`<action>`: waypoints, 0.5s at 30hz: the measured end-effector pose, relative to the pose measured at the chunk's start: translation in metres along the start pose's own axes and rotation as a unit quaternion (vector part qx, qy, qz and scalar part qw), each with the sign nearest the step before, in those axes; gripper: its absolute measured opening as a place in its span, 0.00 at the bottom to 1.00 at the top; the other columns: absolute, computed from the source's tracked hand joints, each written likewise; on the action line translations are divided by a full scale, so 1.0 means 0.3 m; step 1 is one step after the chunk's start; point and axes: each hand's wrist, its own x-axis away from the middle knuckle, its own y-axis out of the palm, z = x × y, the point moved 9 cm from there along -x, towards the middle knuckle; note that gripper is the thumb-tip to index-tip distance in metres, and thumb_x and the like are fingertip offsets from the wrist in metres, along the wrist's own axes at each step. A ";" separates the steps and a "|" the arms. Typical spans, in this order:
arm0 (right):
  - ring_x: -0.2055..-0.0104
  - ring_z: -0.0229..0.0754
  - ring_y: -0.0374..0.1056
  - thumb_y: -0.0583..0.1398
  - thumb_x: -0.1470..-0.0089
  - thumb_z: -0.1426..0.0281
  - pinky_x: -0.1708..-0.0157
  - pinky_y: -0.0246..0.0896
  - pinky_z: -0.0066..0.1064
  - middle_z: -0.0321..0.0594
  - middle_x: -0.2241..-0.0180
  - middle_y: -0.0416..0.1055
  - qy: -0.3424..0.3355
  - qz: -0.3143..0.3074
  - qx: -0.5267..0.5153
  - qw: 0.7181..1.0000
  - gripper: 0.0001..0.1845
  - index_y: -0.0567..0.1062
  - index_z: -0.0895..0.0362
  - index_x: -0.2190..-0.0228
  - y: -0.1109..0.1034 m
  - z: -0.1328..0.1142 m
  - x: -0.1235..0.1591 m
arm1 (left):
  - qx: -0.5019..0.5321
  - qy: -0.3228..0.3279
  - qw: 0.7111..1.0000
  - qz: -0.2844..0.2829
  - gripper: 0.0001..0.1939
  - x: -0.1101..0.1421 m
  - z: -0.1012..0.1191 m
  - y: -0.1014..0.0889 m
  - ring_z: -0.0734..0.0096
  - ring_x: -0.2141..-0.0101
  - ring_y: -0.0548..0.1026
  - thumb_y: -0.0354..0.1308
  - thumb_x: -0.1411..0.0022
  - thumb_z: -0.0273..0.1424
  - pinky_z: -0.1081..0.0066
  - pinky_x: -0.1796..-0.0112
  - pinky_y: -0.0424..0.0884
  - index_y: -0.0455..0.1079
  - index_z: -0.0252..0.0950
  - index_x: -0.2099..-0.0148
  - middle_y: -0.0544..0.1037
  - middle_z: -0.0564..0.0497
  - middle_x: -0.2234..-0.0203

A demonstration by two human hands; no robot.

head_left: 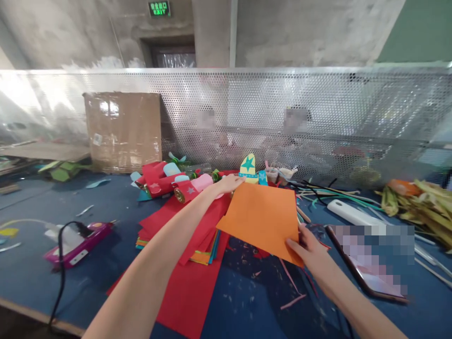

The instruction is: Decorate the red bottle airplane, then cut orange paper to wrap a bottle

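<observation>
A sheet of orange paper (263, 216) is tilted above the table between my two hands. My right hand (309, 245) grips its near right edge, thumb on top and fingers underneath. At the far left corner my left hand (229, 182) has its fingers closed on the sheet, close to a yellow paper piece (250, 162) with a teal star and a blue band. Beneath my left forearm lies a stack of red paper (158, 214), with orange, yellow and blue sheets showing at its edges. Red rolled paper pieces (158, 183) with stars lie behind the stack.
A smartphone (363, 263) and a white stick-shaped tool (353, 214) lie on the right. Dried husks (431, 202) sit farther right. A purple power strip (79, 247) with a black cord is at left. A cardboard sheet (123, 132) leans against the perforated metal screen (226, 94). Paper scraps litter the blue table.
</observation>
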 end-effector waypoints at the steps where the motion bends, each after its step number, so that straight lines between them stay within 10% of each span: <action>1: 0.55 0.48 0.73 0.59 0.49 0.67 0.56 0.71 0.43 0.48 0.54 0.75 0.023 -0.011 -0.016 1.000 0.19 0.70 0.56 0.54 0.011 0.011 0.004 | 0.000 -0.001 1.000 -0.003 0.17 0.005 -0.008 0.002 0.62 0.56 0.72 0.54 0.36 0.37 0.58 0.57 0.71 0.65 0.34 0.48 0.70 0.46 0.53; 8: 0.57 0.47 0.75 0.60 0.50 0.70 0.60 0.72 0.40 0.49 0.54 0.75 0.051 -0.078 -0.045 0.995 0.19 0.71 0.57 0.54 0.075 -0.024 0.044 | -0.019 0.000 0.999 0.034 0.22 0.071 -0.035 -0.037 0.61 0.45 0.63 0.45 0.33 0.41 0.58 0.46 0.60 0.60 0.38 0.42 0.66 0.44 0.45; 15: 0.55 0.45 0.73 0.57 0.49 0.69 0.55 0.70 0.39 0.48 0.56 0.75 0.162 -0.103 -0.148 0.970 0.22 0.66 0.59 0.51 0.161 -0.010 0.056 | -0.063 0.056 0.995 -0.048 0.29 0.068 0.043 0.017 0.59 0.43 0.62 0.51 0.40 0.47 0.65 0.44 0.53 0.61 0.37 0.40 0.66 0.45 0.43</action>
